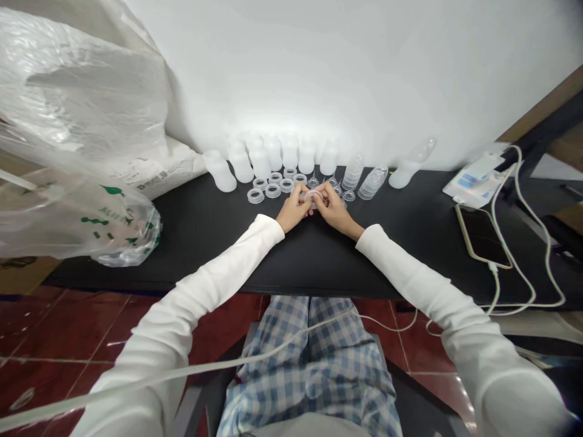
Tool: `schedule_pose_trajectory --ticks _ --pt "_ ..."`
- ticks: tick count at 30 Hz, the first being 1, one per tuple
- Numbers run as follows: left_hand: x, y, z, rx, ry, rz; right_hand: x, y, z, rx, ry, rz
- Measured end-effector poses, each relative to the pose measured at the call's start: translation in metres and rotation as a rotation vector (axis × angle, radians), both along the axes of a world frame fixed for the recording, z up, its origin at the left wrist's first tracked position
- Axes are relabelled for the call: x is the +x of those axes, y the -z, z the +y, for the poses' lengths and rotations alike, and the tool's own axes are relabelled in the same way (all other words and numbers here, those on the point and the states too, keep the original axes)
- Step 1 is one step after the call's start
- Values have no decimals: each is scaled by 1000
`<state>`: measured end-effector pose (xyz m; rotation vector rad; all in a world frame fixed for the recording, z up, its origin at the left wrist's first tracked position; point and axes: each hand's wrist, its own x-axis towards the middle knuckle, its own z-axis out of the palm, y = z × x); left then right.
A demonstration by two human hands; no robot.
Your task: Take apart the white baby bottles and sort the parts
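My left hand [295, 209] and my right hand [334, 208] meet at the middle of the black table [218, 243], both pinching one small clear plastic ring [314, 196] between their fingertips. Just beyond the hands lie several loose clear rings [273, 184] and small clear nipples [313, 181]. A row of several translucent bottles [273, 155] stands behind them along the white wall. Stacks of clear caps [372, 182] lie to the right of the nipples.
A large plastic bag [77, 152] full of clear parts fills the table's left end. A phone [484, 235] on a white charging cable and a white box [474, 180] lie at the right. One bottle [412, 164] lies tipped over. A white cable crosses my lap.
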<state>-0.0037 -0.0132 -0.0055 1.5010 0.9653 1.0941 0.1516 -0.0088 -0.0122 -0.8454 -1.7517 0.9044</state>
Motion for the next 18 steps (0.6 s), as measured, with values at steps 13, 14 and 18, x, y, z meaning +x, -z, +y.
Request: schedule_pose_trajectory --ticks 13,14,18 --pt "1 -3 1 -16 34 -13 -1 -8 -8 -72 -7 42" --pt "1 -3 1 -13 34 -14 -1 -8 -9 -71 -20 51" --pt "-1 -1 2 8 28 0 -1 -6 -8 -45 -33 55"
